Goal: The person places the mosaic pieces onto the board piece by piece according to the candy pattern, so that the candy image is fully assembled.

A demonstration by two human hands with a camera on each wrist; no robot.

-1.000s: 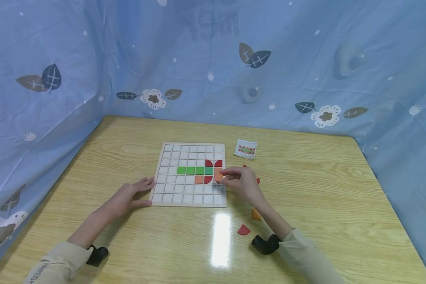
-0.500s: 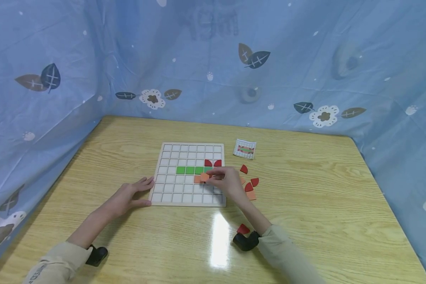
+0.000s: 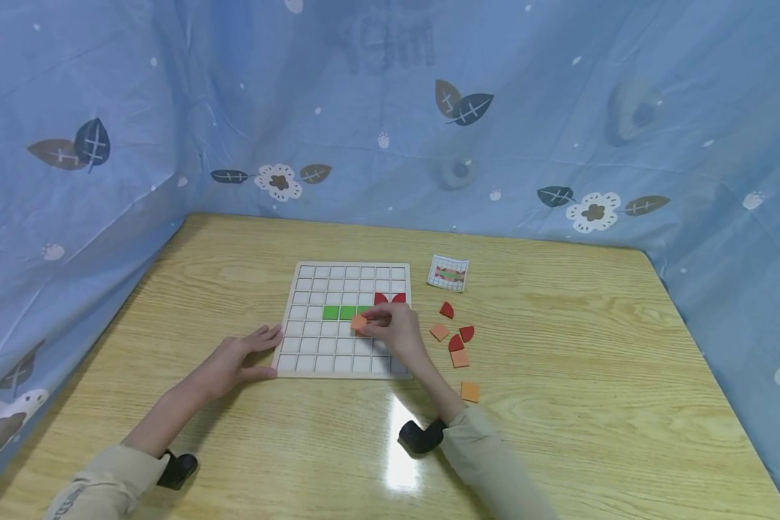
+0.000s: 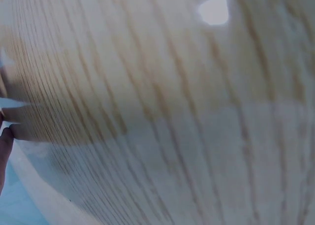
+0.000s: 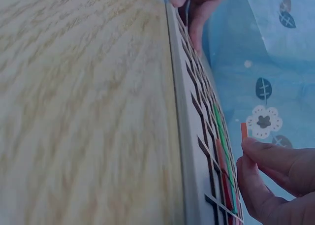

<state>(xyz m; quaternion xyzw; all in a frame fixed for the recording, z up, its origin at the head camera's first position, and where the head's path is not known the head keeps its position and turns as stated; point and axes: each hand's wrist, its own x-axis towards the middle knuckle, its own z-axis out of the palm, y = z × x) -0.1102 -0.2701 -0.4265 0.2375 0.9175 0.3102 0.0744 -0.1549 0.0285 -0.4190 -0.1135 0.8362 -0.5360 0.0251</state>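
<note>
A white gridded board lies on the table. Between thumb and fingers, my right hand pinches an orange square tile over the board's middle. The right wrist view shows that tile edge-on and raised above the grid. Green square tiles form a row on the board, partly hidden by the right hand. Two red quarter-circle tiles sit above the row's right end. My left hand touches the board's left edge with extended fingers; a few of its fingertips show in the left wrist view.
Right of the board lie loose red quarter-circle tiles and orange square tiles. Behind them is a small card printed with a coloured grid pattern. A blue patterned cloth hangs around the table's back and sides.
My right hand has carried the orange tile leftward across the board, from its right edge to near the middle. Loose tiles on the right have come into sight. The left hand stays put.
</note>
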